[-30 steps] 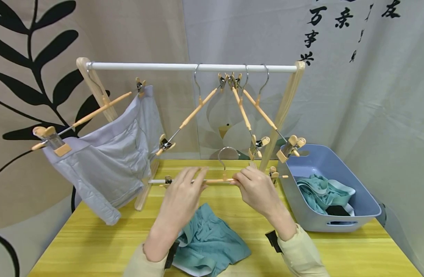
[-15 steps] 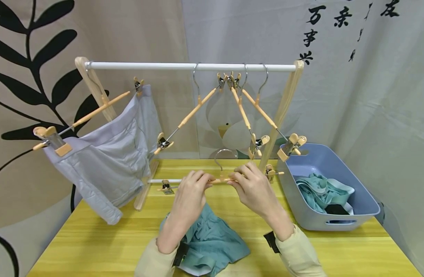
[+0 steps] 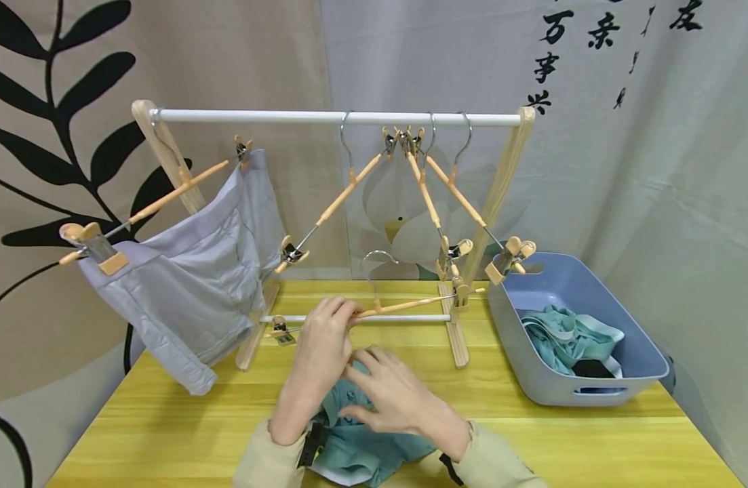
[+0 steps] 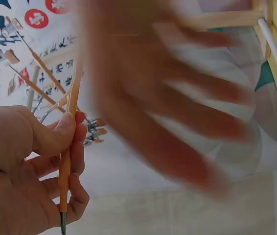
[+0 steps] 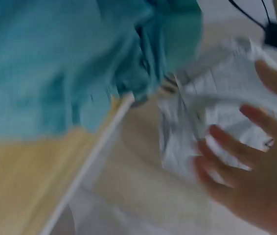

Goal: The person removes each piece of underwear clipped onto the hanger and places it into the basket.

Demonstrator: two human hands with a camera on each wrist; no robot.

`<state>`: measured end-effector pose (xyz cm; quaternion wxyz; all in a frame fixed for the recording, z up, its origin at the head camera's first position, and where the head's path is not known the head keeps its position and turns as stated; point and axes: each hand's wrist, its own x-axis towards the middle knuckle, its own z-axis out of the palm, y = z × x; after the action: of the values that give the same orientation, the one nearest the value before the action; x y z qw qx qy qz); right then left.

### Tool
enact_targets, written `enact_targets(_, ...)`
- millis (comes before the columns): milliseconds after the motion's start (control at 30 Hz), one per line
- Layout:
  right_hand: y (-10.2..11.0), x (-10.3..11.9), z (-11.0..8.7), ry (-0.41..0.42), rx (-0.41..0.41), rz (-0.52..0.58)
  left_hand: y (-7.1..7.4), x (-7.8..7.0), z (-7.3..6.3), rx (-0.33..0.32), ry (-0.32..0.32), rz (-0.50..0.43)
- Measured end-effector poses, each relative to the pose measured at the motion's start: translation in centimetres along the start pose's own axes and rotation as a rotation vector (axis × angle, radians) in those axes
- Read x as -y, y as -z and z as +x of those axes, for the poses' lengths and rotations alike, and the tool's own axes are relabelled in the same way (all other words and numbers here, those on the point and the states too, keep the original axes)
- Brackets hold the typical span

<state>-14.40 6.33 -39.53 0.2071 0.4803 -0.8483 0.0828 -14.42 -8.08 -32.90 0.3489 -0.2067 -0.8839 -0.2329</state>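
My left hand (image 3: 325, 342) grips the bar of a wooden clip hanger (image 3: 404, 306) left of its hook, holding it above the table. The left wrist view shows thumb and fingers curled around that hanger bar (image 4: 65, 166). My right hand (image 3: 398, 393) is off the hanger, fingers spread, over a crumpled teal garment (image 3: 374, 454) on the table. Blurred in the right wrist view, the right hand (image 5: 256, 166) holds nothing, and the teal garment (image 5: 55, 63) fills the upper left. Both forearms partly cover the garment in the head view.
A rack with a white rail (image 3: 258, 116) stands behind. Pale lavender shorts (image 3: 197, 264) hang clipped at its left, and several bare clip hangers (image 3: 349, 188) hang to the right. A blue-grey basket (image 3: 618, 393) with teal cloth (image 3: 563, 339) stands at the table's right.
My right hand has let go of the hanger and moved down and left over the teal garment. The hanger, in my left hand, has shifted left and tilted, its right end higher.
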Motion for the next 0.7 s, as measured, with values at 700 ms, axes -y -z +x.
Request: enact_targets(700,-4.2,0.5,0.3,-0.091,0.69,0.142,-0.1,0.8,-0.1,-0.005,0.038,-0.017)
